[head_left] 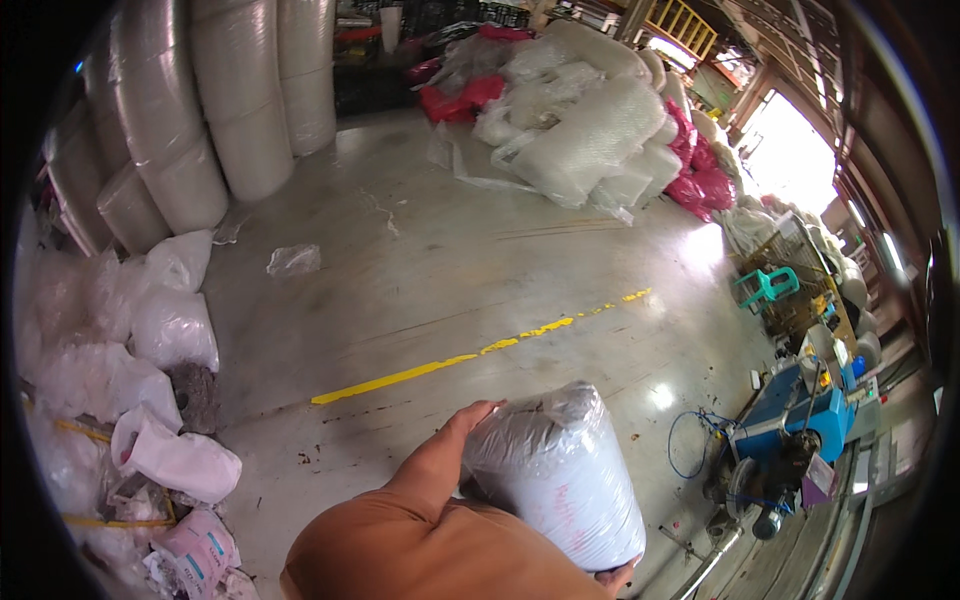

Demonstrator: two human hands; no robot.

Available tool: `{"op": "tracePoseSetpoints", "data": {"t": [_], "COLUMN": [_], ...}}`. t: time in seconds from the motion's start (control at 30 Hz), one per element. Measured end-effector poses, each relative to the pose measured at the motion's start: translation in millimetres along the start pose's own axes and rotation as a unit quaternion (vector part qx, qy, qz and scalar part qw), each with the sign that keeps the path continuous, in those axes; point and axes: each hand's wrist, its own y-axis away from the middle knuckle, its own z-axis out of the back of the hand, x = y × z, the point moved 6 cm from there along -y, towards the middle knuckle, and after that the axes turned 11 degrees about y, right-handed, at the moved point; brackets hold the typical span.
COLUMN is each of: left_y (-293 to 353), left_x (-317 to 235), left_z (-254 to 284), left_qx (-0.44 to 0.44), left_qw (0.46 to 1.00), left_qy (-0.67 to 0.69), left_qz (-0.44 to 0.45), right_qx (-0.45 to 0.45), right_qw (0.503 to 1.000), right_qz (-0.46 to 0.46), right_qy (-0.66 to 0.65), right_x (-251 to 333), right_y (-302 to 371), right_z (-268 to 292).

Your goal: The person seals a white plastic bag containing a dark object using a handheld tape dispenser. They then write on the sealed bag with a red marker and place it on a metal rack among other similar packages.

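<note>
A bulky, stuffed plastic sack (pixel 560 470), greyish white with red marks on its side, is held in front of my body, above the floor. At its far left corner, my left hand (pixel 474 415) grips the edge, with the fingertips partly hidden by the plastic. My right hand (pixel 618 576) shows only in part, closed at the sack's near right end. The sack lies tilted between the two hands, its far end pointing up and ahead. My orange-brown sleeve covers part of its near left side.
Tall wrapped rolls (pixel 240 100) stand at the far left, with white bags (pixel 175 325) piled below them. Bubble-wrap bundles (pixel 590 130) and red bags (pixel 700 180) heap up ahead. To the right are a blue machine (pixel 800 420), a looped blue hose (pixel 690 440) and a green stool (pixel 768 287). A yellow line (pixel 440 365) crosses the floor.
</note>
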Motion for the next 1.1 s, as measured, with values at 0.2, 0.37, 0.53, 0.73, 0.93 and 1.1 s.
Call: {"op": "tracePoseSetpoints", "data": {"t": [0.2, 0.37, 0.53, 0.73, 0.93, 1.1], "left_y": [-111, -154, -178, -229, -327, -386], "left_x": [-72, -156, -212, -316, -504, -630], "left_z": [129, 187, 254, 342, 419, 519], "left_qx": [-0.055, -0.069, -0.083, -0.102, -0.143, -0.124], "left_qw": [0.998, 0.997, 0.994, 0.975, 0.971, 0.947], "left_qy": [-0.027, 0.000, -0.001, -0.104, -0.070, 0.276], "left_qz": [-0.031, -0.024, -0.076, -0.168, -0.181, -0.112], "right_qx": [0.120, 0.041, 0.121, 0.184, 0.160, 0.209], "right_qw": [0.990, 0.988, 0.973, 0.963, 0.969, 0.961], "right_qz": [-0.070, -0.110, -0.100, -0.100, -0.024, -0.089], "right_qy": [0.034, 0.102, 0.171, 0.170, 0.185, 0.161], "right_x": [-35, -41, -40, -57, -51, -104], "right_y": [-126, -220, -283, -330, -370, -378], "right_z": [-187, -337, -508, -698, -869, -1049]}}
